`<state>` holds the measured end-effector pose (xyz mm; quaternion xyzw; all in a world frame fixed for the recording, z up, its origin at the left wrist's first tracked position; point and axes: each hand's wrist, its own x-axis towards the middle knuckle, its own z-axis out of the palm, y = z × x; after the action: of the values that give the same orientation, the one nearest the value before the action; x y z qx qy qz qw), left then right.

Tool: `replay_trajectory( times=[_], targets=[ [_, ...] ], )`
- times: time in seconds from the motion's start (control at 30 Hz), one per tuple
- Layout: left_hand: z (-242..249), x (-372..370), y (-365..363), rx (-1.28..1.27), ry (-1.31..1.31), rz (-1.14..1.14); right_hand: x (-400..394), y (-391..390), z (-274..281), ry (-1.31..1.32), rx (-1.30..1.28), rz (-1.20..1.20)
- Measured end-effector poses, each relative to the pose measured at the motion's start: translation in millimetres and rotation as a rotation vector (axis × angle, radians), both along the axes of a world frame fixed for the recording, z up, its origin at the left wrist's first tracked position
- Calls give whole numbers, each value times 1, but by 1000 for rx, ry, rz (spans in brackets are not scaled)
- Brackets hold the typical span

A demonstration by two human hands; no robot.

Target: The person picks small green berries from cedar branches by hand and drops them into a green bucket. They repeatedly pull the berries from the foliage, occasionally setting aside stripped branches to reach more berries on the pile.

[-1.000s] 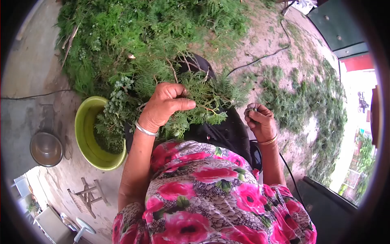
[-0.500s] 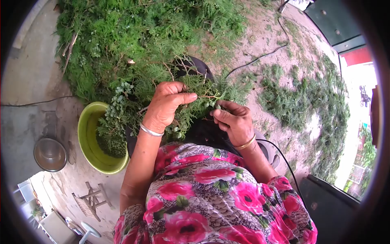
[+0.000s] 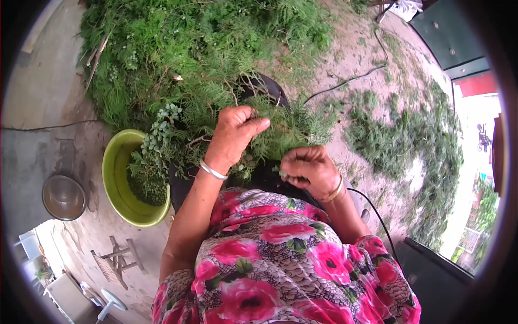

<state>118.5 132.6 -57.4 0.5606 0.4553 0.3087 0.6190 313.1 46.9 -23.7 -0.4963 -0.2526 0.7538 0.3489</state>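
Observation:
A leafy green branch (image 3: pixel 205 119) with pale green cones (image 3: pixel 162 121) lies across the lap, its left end over the rim of a yellow-green tub (image 3: pixel 112 186). Thumb and fingers of my left hand (image 3: pixel 234 132) are pinched on a sprig of this branch. Lower and to the right, my right hand (image 3: pixel 310 171) is curled above the dark cloth on the lap, with small green cones showing at its fingertips. More small green pieces (image 3: pixel 148 189) lie inside the tub.
A large heap of green branches (image 3: pixel 189 43) covers the ground ahead. Cut foliage (image 3: pixel 399 135) is spread at the right, near a black cable (image 3: pixel 350 81). At the left are a metal bowl (image 3: pixel 63 198) and a small wooden stool (image 3: pixel 116 263).
My right hand has moved down, away from the sprig and my left hand, with green pieces in its fingers. My left hand has shifted slightly right and remains pinched.

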Motion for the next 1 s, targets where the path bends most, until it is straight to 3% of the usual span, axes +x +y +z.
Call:
replay_trajectory(
  times=[0.07, 0.17, 0.23, 0.3, 0.37, 0.5, 0.57, 0.63, 0.77, 0.83, 0.9, 0.93, 1.0],
  targets=[
    [-3, 4, 2, 37, -90, 143, 3, -11, 1, 135, -16, -61],
    [-6, 9, 3, 45, -152, 113, 7, -14, 3, 367, -59, -204],
    [7, 6, -1, 22, -18, 21, 12, -11, 6, 572, -95, -352],
    [14, 8, -10, 25, -174, 150, 13, -5, 16, 595, -55, -328],
    [26, 0, -18, 12, -211, 201, 3, 2, 31, 434, -42, -448],
    [52, -28, -47, 137, -215, 421, 1, 21, 33, 542, -17, -534],
    [50, -53, -70, 115, -313, 431, 9, 32, 20, 499, 147, -522],
    [51, -69, -95, 13, -241, 454, 11, 49, 13, 646, 118, -564],
    [21, -85, -133, -133, -158, 559, -58, 81, 39, 654, 120, -393],
    [19, -83, -139, -192, -160, 575, -112, 85, 72, 824, 196, 33],
    [25, -83, -141, -241, -273, 630, -156, 92, 74, 777, 376, 283],
    [23, -83, -141, -255, -309, 656, -173, 93, 77, 767, 377, 282],
    [27, -82, -140, -216, -249, 659, -193, 94, 86, -111, 985, 264]
  ],
)
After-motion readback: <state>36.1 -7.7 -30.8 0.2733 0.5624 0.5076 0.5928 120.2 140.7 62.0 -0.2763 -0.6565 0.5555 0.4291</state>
